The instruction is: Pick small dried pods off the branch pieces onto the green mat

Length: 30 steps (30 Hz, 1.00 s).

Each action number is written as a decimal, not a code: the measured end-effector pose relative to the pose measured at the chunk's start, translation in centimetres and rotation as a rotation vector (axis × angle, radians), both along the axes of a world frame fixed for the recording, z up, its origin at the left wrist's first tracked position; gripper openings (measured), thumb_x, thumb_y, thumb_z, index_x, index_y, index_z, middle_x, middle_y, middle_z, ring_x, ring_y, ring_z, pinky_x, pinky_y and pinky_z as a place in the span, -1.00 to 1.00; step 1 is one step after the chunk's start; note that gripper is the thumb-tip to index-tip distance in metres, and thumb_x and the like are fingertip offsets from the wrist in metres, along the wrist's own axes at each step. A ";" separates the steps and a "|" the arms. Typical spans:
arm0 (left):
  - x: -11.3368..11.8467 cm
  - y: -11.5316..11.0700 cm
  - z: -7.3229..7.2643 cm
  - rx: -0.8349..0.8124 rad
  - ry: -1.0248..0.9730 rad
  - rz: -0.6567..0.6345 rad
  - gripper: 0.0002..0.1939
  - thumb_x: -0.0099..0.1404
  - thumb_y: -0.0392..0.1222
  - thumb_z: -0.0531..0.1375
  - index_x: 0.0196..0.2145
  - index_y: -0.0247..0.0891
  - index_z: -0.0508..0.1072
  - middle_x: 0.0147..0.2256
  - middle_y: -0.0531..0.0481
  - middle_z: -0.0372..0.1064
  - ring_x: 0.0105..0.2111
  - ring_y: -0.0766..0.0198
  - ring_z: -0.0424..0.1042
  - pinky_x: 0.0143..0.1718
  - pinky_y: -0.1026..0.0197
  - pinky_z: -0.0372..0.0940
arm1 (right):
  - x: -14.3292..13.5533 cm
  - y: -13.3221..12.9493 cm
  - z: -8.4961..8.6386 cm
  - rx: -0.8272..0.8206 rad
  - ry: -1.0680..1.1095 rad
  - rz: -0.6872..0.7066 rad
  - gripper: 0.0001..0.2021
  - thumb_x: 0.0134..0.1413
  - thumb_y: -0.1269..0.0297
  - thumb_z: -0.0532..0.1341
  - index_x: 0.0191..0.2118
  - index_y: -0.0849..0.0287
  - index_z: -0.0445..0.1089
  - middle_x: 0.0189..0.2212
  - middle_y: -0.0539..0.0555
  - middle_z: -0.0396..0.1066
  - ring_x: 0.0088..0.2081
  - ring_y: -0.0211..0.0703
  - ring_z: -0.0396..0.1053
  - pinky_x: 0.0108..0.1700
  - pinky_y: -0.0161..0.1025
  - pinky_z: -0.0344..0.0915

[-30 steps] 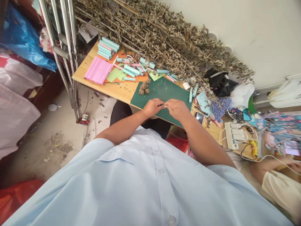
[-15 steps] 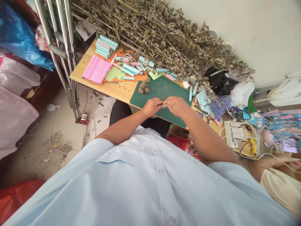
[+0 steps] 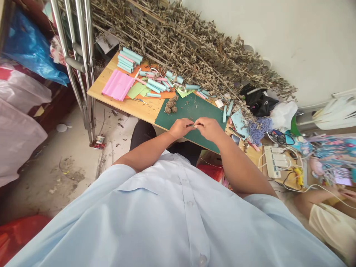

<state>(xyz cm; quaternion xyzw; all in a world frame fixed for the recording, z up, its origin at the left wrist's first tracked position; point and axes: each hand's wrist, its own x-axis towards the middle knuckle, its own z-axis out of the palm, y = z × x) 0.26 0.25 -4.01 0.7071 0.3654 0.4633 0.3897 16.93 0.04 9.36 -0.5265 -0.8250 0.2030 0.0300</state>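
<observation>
Far left, at nine o'clock: white and blue plastic bags heaped beside steel poles. Next, on the wooden table, a pink sheet with teal paper rolls just behind it at twelve o'clock. Then small brown burr balls at the ten o'clock corner of the green cutting mat. Over the mat's near edge, left hand and right hand meeting, fingers of both pinched on a tiny dark piece, too small to identify, held just above the mat between the two hands. Behind the table from eleven to two o'clock, a mass of dried leafy branches. Farther right at three o'clock, a white power strip with cables, and another person's arm low at four o'clock.
</observation>
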 end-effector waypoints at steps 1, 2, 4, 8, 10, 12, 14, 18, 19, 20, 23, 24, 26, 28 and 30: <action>0.0 0.0 0.1 -0.005 0.009 0.003 -0.75 0.43 -0.02 0.31 -0.17 -0.26 0.67 -0.27 -0.08 0.60 -0.27 0.24 0.51 -0.17 0.23 0.34 | -0.1 -0.1 0.0 -0.001 0.004 -0.017 -0.85 0.21 0.35 0.21 -0.27 0.11 0.56 -0.27 0.09 0.59 -0.23 -0.07 0.46 -0.09 -0.19 0.30; -0.1 -0.1 0.2 -0.007 0.019 0.005 -0.76 0.43 -0.03 0.31 -0.18 -0.26 0.68 -0.26 -0.08 0.60 -0.28 0.24 0.51 -0.17 0.23 0.34 | -0.2 -0.2 -0.1 -0.003 0.005 -0.041 -0.85 0.21 0.35 0.21 -0.27 0.11 0.56 -0.28 0.08 0.59 -0.24 -0.08 0.46 -0.10 -0.19 0.31; -0.2 -0.1 0.3 -0.005 0.037 0.004 -0.78 0.42 -0.06 0.31 -0.18 -0.26 0.68 -0.26 -0.08 0.60 -0.27 0.24 0.51 -0.16 0.24 0.34 | -0.2 -0.4 -0.3 -0.013 0.005 -0.107 -0.87 0.20 0.34 0.23 -0.27 0.11 0.57 -0.33 0.06 0.59 -0.27 -0.09 0.47 -0.13 -0.20 0.32; -0.4 -0.1 0.4 0.007 0.039 -0.011 -0.80 0.42 -0.11 0.32 -0.14 -0.27 0.69 -0.25 -0.10 0.61 -0.26 0.24 0.52 -0.14 0.23 0.35 | -0.3 -0.2 -0.7 -0.072 0.078 -0.314 -0.93 0.13 0.33 0.33 -0.24 0.13 0.57 -0.41 0.01 0.59 -0.33 -0.15 0.52 -0.22 -0.26 0.39; -0.4 -0.1 0.3 0.020 0.024 -0.015 -0.81 0.41 -0.13 0.33 -0.14 -0.27 0.69 -0.25 -0.11 0.61 -0.25 0.24 0.53 -0.13 0.23 0.36 | -0.5 0.0 -0.6 -0.152 0.112 -0.394 -0.95 0.11 0.35 0.36 -0.28 0.15 0.56 -0.47 0.01 0.58 -0.38 -0.16 0.55 -0.29 -0.29 0.41; -0.3 0.0 0.2 0.034 0.013 -0.021 -0.82 0.41 -0.14 0.33 -0.15 -0.27 0.69 -0.25 -0.10 0.61 -0.24 0.24 0.54 -0.12 0.24 0.37 | -0.8 0.4 -0.2 -0.253 0.121 -0.455 -0.99 0.09 0.39 0.37 -0.34 0.18 0.55 -0.53 0.03 0.56 -0.44 -0.16 0.56 -0.38 -0.32 0.42; -0.2 0.0 0.0 0.036 0.015 -0.019 -0.83 0.41 -0.14 0.34 -0.16 -0.26 0.69 -0.25 -0.08 0.62 -0.24 0.25 0.55 -0.13 0.25 0.37 | -1.3 0.7 0.4 -0.333 0.127 -0.520 -0.94 0.06 0.45 0.38 -0.40 0.21 0.53 -0.57 0.05 0.54 -0.49 -0.15 0.56 -0.45 -0.35 0.42; 0.0 0.0 -0.3 0.033 0.022 0.002 -0.84 0.41 -0.14 0.34 -0.16 -0.24 0.70 -0.25 -0.07 0.62 -0.24 0.26 0.56 -0.13 0.27 0.38 | -2.3 1.4 1.2 -0.429 0.179 -0.606 -0.85 -0.04 0.56 0.41 -0.49 0.23 0.49 -0.64 0.07 0.50 -0.53 -0.13 0.55 -0.48 -0.34 0.49; 0.0 0.0 -0.4 0.034 0.024 0.006 -0.84 0.41 -0.14 0.34 -0.15 -0.23 0.70 -0.24 -0.06 0.63 -0.23 0.26 0.56 -0.13 0.27 0.38 | -2.4 1.7 1.2 -0.449 0.184 -0.612 -0.83 -0.06 0.58 0.41 -0.51 0.24 0.48 -0.65 0.07 0.49 -0.54 -0.12 0.55 -0.49 -0.33 0.50; 0.1 0.0 -0.4 0.033 0.026 0.007 -0.84 0.41 -0.14 0.34 -0.15 -0.23 0.70 -0.24 -0.06 0.63 -0.23 0.26 0.56 -0.13 0.27 0.38 | -2.5 1.9 1.3 -0.468 0.179 -0.616 -0.82 -0.08 0.60 0.41 -0.52 0.24 0.47 -0.67 0.08 0.48 -0.55 -0.11 0.54 -0.49 -0.33 0.51; 0.1 0.1 -0.6 0.028 0.026 0.008 -0.84 0.41 -0.15 0.34 -0.14 -0.23 0.70 -0.24 -0.06 0.63 -0.23 0.26 0.56 -0.12 0.27 0.39 | -2.7 2.6 1.2 -0.506 0.133 -0.614 -0.79 -0.11 0.64 0.40 -0.56 0.24 0.46 -0.69 0.09 0.47 -0.57 -0.10 0.53 -0.54 -0.33 0.50; 0.1 0.1 -0.6 0.029 0.023 0.007 -0.84 0.40 -0.15 0.34 -0.14 -0.23 0.70 -0.23 -0.06 0.63 -0.23 0.26 0.56 -0.12 0.27 0.39 | -2.7 2.8 1.2 -0.512 0.118 -0.609 -0.79 -0.13 0.65 0.40 -0.56 0.24 0.46 -0.69 0.09 0.46 -0.57 -0.10 0.53 -0.55 -0.34 0.50; 0.1 0.1 -0.7 0.036 0.021 0.002 -0.84 0.40 -0.15 0.34 -0.13 -0.23 0.70 -0.23 -0.07 0.63 -0.22 0.26 0.57 -0.11 0.27 0.39 | -2.9 3.1 1.2 -0.527 0.094 -0.602 -0.79 -0.15 0.65 0.42 -0.56 0.25 0.46 -0.69 0.10 0.47 -0.57 -0.10 0.54 -0.56 -0.35 0.50; 0.1 0.1 -0.8 0.043 0.021 -0.003 -0.83 0.41 -0.13 0.34 -0.13 -0.23 0.70 -0.23 -0.07 0.63 -0.22 0.26 0.57 -0.11 0.27 0.38 | -3.1 3.4 1.4 -0.542 0.071 -0.604 -0.79 -0.16 0.62 0.45 -0.56 0.25 0.46 -0.68 0.11 0.48 -0.57 -0.10 0.54 -0.55 -0.34 0.51; 0.1 0.1 -0.8 0.042 0.020 -0.005 -0.81 0.43 -0.11 0.32 -0.13 -0.23 0.70 -0.24 -0.07 0.63 -0.23 0.26 0.57 -0.12 0.27 0.38 | -3.4 3.5 1.6 -0.560 0.045 -0.611 -0.77 -0.17 0.59 0.49 -0.56 0.25 0.45 -0.67 0.12 0.49 -0.57 -0.09 0.54 -0.55 -0.32 0.53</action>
